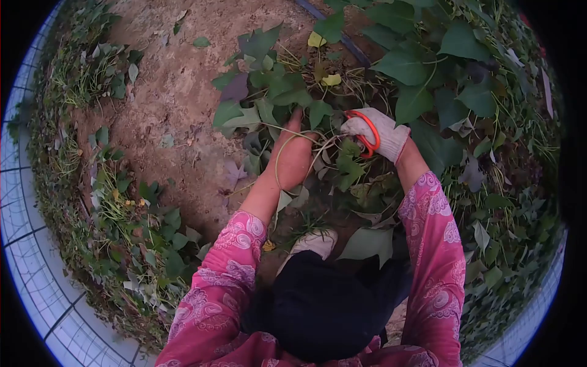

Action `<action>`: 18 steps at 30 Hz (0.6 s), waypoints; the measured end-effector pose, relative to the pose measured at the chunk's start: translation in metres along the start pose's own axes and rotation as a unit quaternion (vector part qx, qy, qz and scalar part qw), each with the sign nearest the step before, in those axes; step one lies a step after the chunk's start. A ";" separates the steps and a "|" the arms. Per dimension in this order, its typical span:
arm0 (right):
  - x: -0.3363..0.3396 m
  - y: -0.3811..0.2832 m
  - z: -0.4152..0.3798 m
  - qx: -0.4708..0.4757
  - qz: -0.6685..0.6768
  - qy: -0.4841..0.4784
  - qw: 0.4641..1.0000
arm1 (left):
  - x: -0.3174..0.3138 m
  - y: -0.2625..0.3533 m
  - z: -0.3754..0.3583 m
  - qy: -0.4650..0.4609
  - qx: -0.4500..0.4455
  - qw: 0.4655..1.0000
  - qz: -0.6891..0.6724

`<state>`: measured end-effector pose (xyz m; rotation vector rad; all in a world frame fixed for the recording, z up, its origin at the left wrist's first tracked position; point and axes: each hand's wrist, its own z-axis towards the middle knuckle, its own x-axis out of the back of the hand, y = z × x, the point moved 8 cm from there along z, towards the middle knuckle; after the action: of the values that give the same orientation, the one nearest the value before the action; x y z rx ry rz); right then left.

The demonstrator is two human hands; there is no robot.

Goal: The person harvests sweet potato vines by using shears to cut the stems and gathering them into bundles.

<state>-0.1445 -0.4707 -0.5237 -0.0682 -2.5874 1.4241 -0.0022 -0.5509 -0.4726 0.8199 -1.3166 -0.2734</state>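
My right hand [382, 133], in a white glove, is closed round orange-handled scissors [368, 136]; their blades are lost among the vines. Bare, my left hand [293, 156] reaches in among green leaves and thin stems [324, 144], just left of the scissors. A long stem loops over its wrist. Its fingers are mostly hidden by leaves, so whether they grip anything does not show. Broad green leaves [296, 92] lie above and around both hands.
Bare brown soil [177, 92] lies at the upper left. A dark hose [345, 40] runs down from the top. Leafy vines [483, 98] spread along the right, with more plants [153, 244] at the lower left. A light shoe [315, 243] is below my hands.
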 end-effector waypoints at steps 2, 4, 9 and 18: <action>0.002 0.006 0.004 0.032 0.013 -0.008 0.999 | 0.003 0.000 0.003 0.014 -0.010 1.000 0.008; 0.001 -0.010 0.001 0.062 0.030 -0.011 0.998 | 0.004 0.002 0.005 0.020 -0.031 0.999 0.021; -0.004 -0.007 0.002 0.014 0.023 -0.005 1.000 | 0.006 -0.002 0.010 0.007 -0.037 0.999 0.004; -0.032 -0.013 0.010 -0.008 0.277 0.011 0.961 | 0.017 -0.018 0.008 0.005 -0.005 0.997 -0.076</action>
<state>-0.1141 -0.4897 -0.5226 -0.8647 -2.6790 1.5392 -0.0007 -0.5770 -0.4720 0.9126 -1.2439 -0.3947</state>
